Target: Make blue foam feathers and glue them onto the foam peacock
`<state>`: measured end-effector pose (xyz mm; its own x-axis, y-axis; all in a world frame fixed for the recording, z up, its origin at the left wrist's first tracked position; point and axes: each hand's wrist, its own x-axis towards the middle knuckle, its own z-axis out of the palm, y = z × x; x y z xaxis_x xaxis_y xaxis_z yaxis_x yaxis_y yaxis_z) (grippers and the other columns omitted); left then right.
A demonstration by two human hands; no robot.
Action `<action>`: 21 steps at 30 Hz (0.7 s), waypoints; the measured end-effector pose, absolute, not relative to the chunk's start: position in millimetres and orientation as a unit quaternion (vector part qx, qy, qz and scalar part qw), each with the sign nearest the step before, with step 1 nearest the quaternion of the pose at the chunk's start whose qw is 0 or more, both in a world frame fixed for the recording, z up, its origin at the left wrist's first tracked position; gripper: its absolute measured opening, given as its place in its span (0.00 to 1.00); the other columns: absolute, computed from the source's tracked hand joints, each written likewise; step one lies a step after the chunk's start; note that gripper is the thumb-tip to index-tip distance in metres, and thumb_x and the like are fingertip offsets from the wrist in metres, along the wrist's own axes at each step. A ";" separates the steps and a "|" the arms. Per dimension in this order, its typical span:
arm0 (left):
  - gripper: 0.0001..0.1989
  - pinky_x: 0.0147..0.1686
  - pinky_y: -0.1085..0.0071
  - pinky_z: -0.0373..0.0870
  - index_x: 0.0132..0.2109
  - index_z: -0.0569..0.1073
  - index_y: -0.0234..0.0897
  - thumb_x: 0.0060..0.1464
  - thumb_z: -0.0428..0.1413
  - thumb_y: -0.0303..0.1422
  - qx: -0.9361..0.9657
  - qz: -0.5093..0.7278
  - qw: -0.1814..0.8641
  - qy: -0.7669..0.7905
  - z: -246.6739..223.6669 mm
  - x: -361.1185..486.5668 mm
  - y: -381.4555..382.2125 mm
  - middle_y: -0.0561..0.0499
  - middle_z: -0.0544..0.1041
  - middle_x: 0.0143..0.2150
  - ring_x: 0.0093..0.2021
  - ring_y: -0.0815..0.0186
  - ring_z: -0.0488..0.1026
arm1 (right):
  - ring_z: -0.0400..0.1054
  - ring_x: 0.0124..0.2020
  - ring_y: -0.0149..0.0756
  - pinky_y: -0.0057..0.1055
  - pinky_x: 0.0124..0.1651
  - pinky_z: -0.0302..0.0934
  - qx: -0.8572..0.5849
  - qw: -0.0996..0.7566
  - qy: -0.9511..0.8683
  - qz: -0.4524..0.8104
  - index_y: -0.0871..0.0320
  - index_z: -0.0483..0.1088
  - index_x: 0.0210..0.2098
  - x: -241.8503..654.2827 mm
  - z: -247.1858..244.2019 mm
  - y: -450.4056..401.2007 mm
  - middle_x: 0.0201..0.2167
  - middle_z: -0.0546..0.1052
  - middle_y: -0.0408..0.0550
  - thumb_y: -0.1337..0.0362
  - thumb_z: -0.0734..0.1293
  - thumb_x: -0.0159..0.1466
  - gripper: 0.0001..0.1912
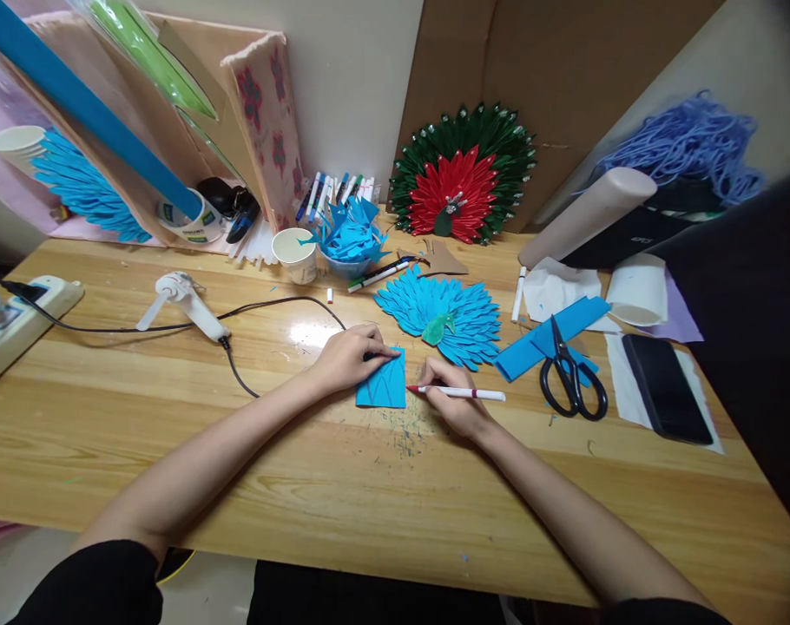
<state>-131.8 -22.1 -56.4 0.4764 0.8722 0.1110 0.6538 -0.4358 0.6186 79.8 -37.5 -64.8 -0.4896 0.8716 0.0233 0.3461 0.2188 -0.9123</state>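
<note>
A small blue sheet [383,386] with curved lines drawn on it lies on the wooden table. My left hand [352,356] rests on its upper left part, fingers pressed together on the sheet. Just right of the sheet, my right hand [452,398] is closed around a white marker [464,393], whose red tip points at the sheet's right edge. Behind both hands lies a blue feathered fan shape [460,304] with a green bird piece on it.
Black scissors [572,378], folded blue strips [516,356] and a phone [667,388] lie at the right. A glue gun [190,304] with its cable is at the left. Behind stand a paper cup [294,256], a bowl of blue scraps [351,243] and a red-green fan [464,182].
</note>
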 end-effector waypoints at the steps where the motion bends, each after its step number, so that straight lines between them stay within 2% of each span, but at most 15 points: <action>1: 0.11 0.33 0.73 0.62 0.42 0.76 0.44 0.55 0.50 0.34 0.820 0.212 0.257 0.465 -56.5 -131.8 -22.0 0.50 0.70 0.34 0.37 0.67 0.67 | 0.53 0.21 0.29 0.27 0.24 0.46 -0.411 0.281 -0.723 0.478 0.57 0.56 0.19 80.6 -65.9 -37.5 0.17 0.61 0.39 0.68 0.61 0.54 0.09; 6: 0.11 0.33 0.73 0.61 0.42 0.75 0.44 0.55 0.50 0.34 0.820 0.212 0.258 0.464 -57.7 -131.8 -21.9 0.50 0.70 0.33 0.36 0.67 0.67 | 0.54 0.21 0.29 0.27 0.23 0.46 -0.402 0.314 -0.677 0.531 0.57 0.57 0.22 82.5 -73.9 -38.1 0.19 0.61 0.39 0.67 0.60 0.55 0.07; 11: 0.11 0.34 0.72 0.62 0.42 0.76 0.44 0.55 0.50 0.35 0.819 0.210 0.262 0.466 -57.6 -132.0 -22.1 0.50 0.70 0.34 0.37 0.67 0.67 | 0.55 0.22 0.30 0.27 0.25 0.48 -0.448 0.312 -0.686 0.481 0.56 0.59 0.25 78.9 -72.5 -39.0 0.20 0.61 0.39 0.68 0.59 0.56 0.04; 16: 0.11 0.34 0.72 0.62 0.42 0.76 0.44 0.55 0.50 0.35 0.817 0.209 0.263 0.469 -57.2 -131.8 -22.0 0.50 0.70 0.34 0.37 0.67 0.67 | 0.54 0.22 0.30 0.27 0.25 0.47 -0.453 0.288 -0.722 0.436 0.56 0.58 0.23 77.0 -63.6 -39.0 0.19 0.61 0.39 0.68 0.60 0.56 0.06; 21: 0.11 0.34 0.72 0.62 0.42 0.76 0.44 0.55 0.50 0.35 0.817 0.215 0.264 0.465 -58.2 -131.9 -21.7 0.50 0.70 0.34 0.36 0.67 0.66 | 0.53 0.20 0.29 0.26 0.23 0.47 -0.432 0.281 -0.712 0.476 0.56 0.55 0.21 78.5 -65.0 -38.9 0.17 0.61 0.38 0.67 0.60 0.55 0.09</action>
